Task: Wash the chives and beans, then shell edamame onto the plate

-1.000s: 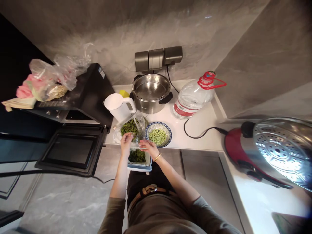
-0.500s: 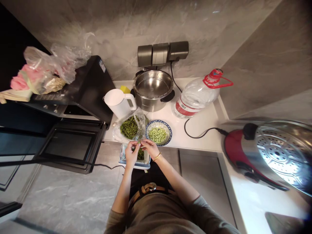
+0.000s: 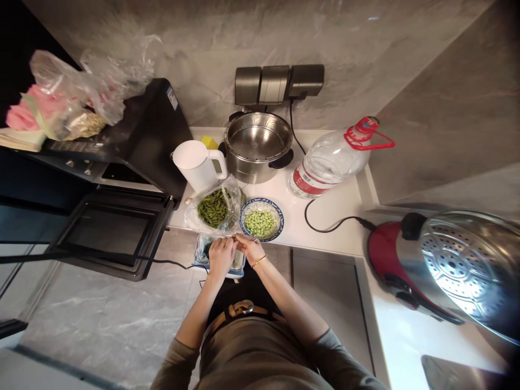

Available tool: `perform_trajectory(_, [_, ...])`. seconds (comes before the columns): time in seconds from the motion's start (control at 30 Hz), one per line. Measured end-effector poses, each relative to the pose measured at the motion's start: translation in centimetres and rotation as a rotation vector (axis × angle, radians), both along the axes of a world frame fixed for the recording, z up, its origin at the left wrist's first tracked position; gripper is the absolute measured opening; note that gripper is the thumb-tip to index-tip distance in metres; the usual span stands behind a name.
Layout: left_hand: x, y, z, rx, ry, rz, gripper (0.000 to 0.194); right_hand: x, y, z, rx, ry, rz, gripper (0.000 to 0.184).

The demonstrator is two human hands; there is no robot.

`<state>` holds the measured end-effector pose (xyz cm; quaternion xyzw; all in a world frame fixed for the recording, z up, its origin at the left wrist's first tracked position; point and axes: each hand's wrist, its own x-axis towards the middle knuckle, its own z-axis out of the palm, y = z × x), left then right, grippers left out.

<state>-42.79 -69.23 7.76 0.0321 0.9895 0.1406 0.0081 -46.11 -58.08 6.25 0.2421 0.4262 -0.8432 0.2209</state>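
Observation:
My left hand and my right hand meet at the counter's front edge, fingers pinched together on a small green edamame pod, mostly covered by the fingertips. Behind them a clear plastic bag holds many green pods. Just right of it stands a blue-rimmed plate with shelled pale green beans. Below my hands is a lined bin, partly hidden by my left hand, with dark green scraps inside.
A white jug, a steel pot and a large water bottle line the counter's back. At right is a red steamer; at left, a black oven's lowered door. A black cable runs beside the bin.
The camera view has shifted slightly. My left hand has turned, its fingers now curled over more and closer to my right hand; both stay together over the bin.

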Motion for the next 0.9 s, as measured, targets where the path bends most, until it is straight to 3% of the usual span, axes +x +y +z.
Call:
perform_trajectory(0.2, [0.6, -1.0, -0.2, 0.079, -0.021, 0.049, 0.031, 0.5, -0.6, 0.6, 0.027, -0.012, 0.046, 0.026])
perform_trajectory(0.47, [1.5, 0.2, -1.7, 0.565, 0.133, 0.385, 0.049, 2.0, -3.3, 1.7, 0.146, 0.218, -0.020, 0.024])
perform_trajectory(0.7, [1.6, -0.1, -1.3, 0.669, -0.068, 0.289, 0.046, 0.2, -1.7, 2.9, 0.261, 0.357, 0.018, 0.024])
perform_trajectory(0.9, [2.5, -1.3, -1.7, 1.155, 0.066, 0.521, 0.049, 0.3, -0.1, 2.4, 0.459, 0.474, 0.284, 0.016])
